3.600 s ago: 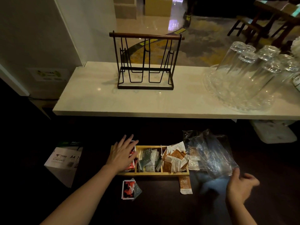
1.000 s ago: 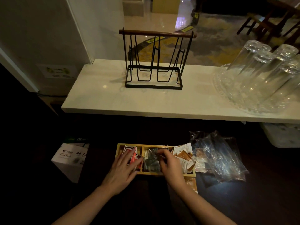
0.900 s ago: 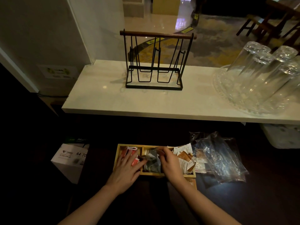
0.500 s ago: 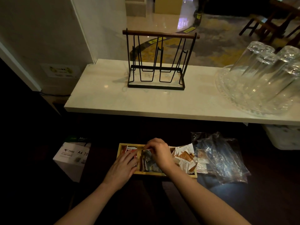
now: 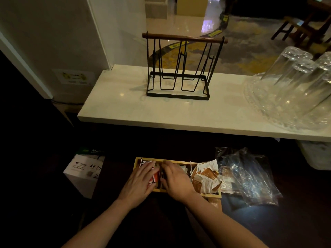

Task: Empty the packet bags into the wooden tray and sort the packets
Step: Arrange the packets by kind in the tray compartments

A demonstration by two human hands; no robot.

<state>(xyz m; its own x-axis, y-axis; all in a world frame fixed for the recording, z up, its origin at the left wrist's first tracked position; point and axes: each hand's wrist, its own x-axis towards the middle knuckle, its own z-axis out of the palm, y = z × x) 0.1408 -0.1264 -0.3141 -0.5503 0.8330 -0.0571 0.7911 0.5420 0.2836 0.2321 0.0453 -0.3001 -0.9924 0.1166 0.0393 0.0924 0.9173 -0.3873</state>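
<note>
While both hands work side by side in the wooden tray (image 5: 212,195), the left hand (image 5: 141,179) flat on red packets (image 5: 155,177) and the right hand (image 5: 176,180) curled, its grip hidden, squaring each stack upright before reaching for the brown packets (image 5: 206,178) looks wise.

Counts, head view

2 hands over 1 wooden tray (image 5: 211,195): left hand (image 5: 138,183), right hand (image 5: 176,180). Tray compartments: can't tell, hands cover the dividers. Red packets (image 5: 155,177): 1 patch showing, rest hidden. Brown/white packets (image 5: 206,178): heaped, approx. 8+, exact no. unclear. 1 more brown packet (image 5: 215,203) outside tray, near edge. Clear bags (image 5: 249,178): crumpled pile, 2 or more. 1 wire rack (image 5: 180,67). Upturned glasses (image 5: 302,77): 3 visible, on 1 glass dish (image 5: 258,106). 1 paper box (image 5: 84,170).
</note>
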